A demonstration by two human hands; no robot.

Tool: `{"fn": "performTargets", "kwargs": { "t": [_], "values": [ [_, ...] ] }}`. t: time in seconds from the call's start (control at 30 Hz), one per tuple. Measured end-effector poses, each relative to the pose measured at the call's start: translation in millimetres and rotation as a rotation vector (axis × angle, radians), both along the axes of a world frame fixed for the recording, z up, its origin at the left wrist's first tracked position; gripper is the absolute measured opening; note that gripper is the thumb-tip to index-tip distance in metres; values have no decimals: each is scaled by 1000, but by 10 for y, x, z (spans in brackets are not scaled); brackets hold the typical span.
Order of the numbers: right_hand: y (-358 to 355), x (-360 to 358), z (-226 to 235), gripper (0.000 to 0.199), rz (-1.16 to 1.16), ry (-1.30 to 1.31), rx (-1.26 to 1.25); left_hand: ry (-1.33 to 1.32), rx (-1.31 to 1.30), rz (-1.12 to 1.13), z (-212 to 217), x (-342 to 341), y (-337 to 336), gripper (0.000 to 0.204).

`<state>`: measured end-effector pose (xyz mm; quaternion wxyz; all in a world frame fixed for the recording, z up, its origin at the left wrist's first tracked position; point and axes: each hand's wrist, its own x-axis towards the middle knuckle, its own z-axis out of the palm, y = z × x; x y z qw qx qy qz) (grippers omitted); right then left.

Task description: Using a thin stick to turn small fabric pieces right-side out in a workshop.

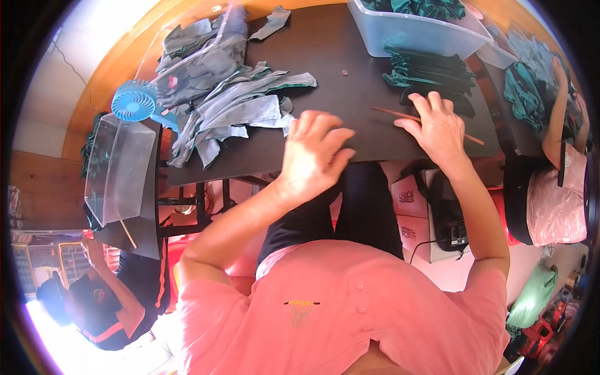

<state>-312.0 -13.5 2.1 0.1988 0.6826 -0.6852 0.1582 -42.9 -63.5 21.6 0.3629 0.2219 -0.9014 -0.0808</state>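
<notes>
My left hand (314, 153) hovers at the near edge of the dark table (340, 112), fingers loosely curled and apart, slightly blurred. I see nothing in it. On the table's right side my right hand (437, 127) lies over a thin brown stick (389, 112), whose ends show on both sides of it. Its thumb and fingers are spread. Just beyond the right hand lie dark green fabric strips (431, 72), bunched side by side. Left of my left hand, grey-backed green fabric strips (240, 109) spread in a loose heap.
A translucent bin (419, 39) with green fabric stands at the far right. A small blue fan (134, 101) stands left of the heap, above a clear plastic box (122, 172). Co-workers sit at both sides; one person's arm (555, 125) reaches into fabric at right.
</notes>
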Motion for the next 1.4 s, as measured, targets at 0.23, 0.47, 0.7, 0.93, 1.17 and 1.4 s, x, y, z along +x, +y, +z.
{"fn": "performTargets", "kwargs": {
  "t": [0.23,0.47,0.7,0.93,1.17,1.4],
  "values": [
    [-226,91,37,37,148,-7,-145,123,-60,338,-89,949,-86,18],
    [-243,-61,-80,10,55,34,-103,7,-281,688,-64,1529,-593,41],
    [-327,337,19,11,122,-15,-225,197,-286,632,19,1698,-723,20],
    [-1264,843,24,15,186,82,-98,324,-161,539,28,1685,-476,18],
    [-1453,843,74,12,262,153,54,235,-143,557,-181,1732,-261,22],
    [173,1385,161,10,778,-405,-31,308,-100,509,-426,1883,-275,17]
  ]
}}
